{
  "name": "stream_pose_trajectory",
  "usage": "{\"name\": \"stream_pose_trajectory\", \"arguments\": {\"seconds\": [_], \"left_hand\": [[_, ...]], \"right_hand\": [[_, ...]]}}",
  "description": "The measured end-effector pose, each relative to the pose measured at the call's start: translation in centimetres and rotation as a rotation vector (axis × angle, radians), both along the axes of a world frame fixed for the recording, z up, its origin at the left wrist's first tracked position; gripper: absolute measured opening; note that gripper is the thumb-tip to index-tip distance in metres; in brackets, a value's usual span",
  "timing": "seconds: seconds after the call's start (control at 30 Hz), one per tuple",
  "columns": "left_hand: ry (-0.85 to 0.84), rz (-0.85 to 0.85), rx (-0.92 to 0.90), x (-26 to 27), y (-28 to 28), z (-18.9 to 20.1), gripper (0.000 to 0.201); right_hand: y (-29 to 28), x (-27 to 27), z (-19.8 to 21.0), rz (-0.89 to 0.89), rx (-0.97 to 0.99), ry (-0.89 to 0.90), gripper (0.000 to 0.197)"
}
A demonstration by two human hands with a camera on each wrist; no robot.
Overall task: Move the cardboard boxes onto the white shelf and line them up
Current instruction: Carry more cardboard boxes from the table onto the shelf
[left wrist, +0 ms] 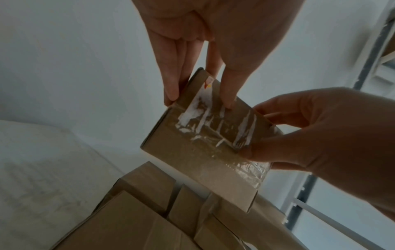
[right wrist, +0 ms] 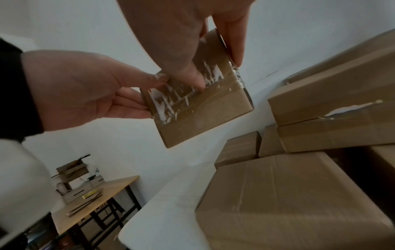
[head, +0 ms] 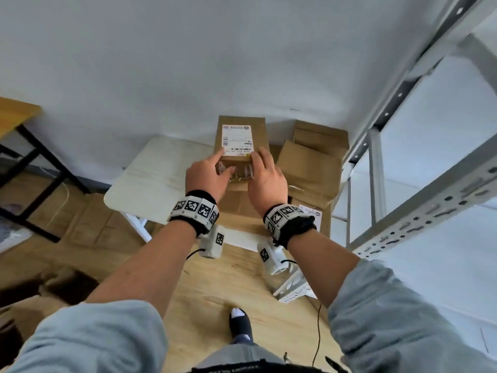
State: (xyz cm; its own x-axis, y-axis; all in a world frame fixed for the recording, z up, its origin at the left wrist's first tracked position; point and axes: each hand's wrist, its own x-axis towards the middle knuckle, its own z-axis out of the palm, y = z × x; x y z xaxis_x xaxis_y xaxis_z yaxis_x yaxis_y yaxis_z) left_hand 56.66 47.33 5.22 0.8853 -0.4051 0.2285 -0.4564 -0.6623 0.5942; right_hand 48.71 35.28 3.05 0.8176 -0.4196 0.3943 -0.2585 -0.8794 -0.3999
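Both hands hold one small cardboard box with a white shipping label, lifted above a pile of boxes. My left hand grips its left near corner, thumb on the taped end. My right hand grips the right near corner. In the left wrist view the left hand pinches the taped box from above. In the right wrist view the right hand clamps the same box. More cardboard boxes lie piled beneath and to the right. The white metal shelf stands at the right.
The pile rests on a white folding table against a white wall. A wooden desk with black legs stands at the left. Flattened cardboard lies on the wooden floor. The shelf's upright posts rise close to the boxes.
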Motion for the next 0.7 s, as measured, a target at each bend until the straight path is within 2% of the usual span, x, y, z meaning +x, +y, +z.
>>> {"name": "stream_pose_trajectory", "arguments": {"seconds": [0.17,0.27,0.4,0.53,0.7], "left_hand": [[0.078,0.021,-0.022,5.7,-4.9,-2.2,0.058],[0.117,-0.027,0.030,7.5,-7.3,-5.1,0.058],[0.189,-0.048,0.090,8.6,-8.9,-8.4,0.061],[0.165,-0.076,0.148,9.6,-8.7,-8.9,0.063],[0.061,-0.113,0.328,9.0,-7.6,-7.7,0.071]], "right_hand": [[-4.6,5.8,-2.1,-0.027,0.077,0.110,0.055],[-6.8,7.3,-4.2,-0.052,0.105,0.211,0.056],[-7.9,8.4,-6.0,-0.015,0.042,0.405,0.053],[-7.8,9.1,-6.2,-0.059,0.050,0.389,0.054],[-6.9,8.8,-5.5,-0.095,-0.007,0.373,0.060]]}}
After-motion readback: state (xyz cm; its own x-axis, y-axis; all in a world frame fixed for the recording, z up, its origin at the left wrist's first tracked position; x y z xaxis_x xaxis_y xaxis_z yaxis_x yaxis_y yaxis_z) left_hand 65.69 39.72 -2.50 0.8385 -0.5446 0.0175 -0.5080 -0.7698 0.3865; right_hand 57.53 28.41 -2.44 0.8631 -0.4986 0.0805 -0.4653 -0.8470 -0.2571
